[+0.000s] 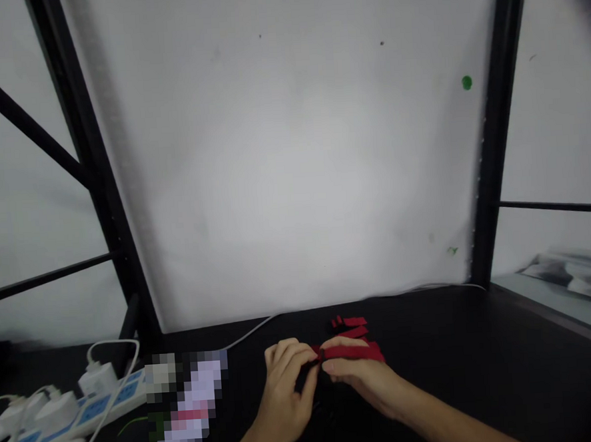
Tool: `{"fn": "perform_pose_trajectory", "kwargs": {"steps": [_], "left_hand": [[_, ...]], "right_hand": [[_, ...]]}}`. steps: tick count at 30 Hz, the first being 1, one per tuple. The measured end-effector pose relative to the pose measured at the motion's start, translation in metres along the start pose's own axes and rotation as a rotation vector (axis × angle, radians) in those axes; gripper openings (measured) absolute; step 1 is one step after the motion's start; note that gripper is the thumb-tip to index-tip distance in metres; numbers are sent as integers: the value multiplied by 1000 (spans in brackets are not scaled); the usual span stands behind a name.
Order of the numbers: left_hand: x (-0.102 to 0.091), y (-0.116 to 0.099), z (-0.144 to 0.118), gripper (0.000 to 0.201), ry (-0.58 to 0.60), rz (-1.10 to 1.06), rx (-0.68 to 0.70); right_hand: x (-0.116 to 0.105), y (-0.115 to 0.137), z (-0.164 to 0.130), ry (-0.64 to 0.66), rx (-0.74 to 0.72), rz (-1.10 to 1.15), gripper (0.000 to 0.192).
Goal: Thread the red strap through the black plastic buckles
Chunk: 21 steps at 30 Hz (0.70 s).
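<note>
Both my hands work one red strip [352, 352] above the worktop [484, 356]; right hand [357, 374] holds it, left hand [285, 381] pinches its near end; steady alignment comes next.

Two bare hands in view at the bottom edge — left hand [284, 382], right hand [357, 372]. No gloves, no rings, no watch or strap visible at either wrist. Both forearms uncovered as far as the frame shows; no sleeve cuff seen on either side. Slender fingers, nails short and plain where visible on the right hand's fingertips [329, 365] — detail soft from blur. Right forearm seen longer than the left, running off the lower right corner. Nothing else of the body visible.
</note>
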<state>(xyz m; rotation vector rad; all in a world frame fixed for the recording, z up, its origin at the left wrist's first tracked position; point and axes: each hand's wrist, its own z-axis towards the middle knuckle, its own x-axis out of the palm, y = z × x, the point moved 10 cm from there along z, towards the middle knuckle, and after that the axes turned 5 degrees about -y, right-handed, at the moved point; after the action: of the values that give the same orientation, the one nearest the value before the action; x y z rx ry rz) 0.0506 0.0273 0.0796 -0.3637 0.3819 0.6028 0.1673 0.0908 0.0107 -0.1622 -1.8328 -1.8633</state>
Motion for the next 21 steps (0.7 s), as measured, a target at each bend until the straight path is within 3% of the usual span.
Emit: {"fn": "perform_pose_trajectory", "kwargs": {"steps": [3, 5, 8, 12, 17, 21], "left_hand": [[1, 6, 1, 12, 32, 10, -57], [-1, 17, 0, 11, 16, 24, -133], [-2, 39, -3, 11, -28, 10, -289], [6, 58, -9, 18, -34, -95, -448], [16, 57, -13, 19, -10, -264, -485], [24, 45, -13, 18, 37, -401, -450]], "right_hand": [[-19, 27, 11, -40, -25, -19, 23], [-43, 54, 17, -107, -90, -92, 25], [-73, 81, 14, -120, -161, -421, 30], [-88, 59, -8, 54, -149, -1023, 39], [-87, 37, -25, 118, -159, -1180, 49], [-54, 49, -21, 208, -213, -1021, 44]]}}
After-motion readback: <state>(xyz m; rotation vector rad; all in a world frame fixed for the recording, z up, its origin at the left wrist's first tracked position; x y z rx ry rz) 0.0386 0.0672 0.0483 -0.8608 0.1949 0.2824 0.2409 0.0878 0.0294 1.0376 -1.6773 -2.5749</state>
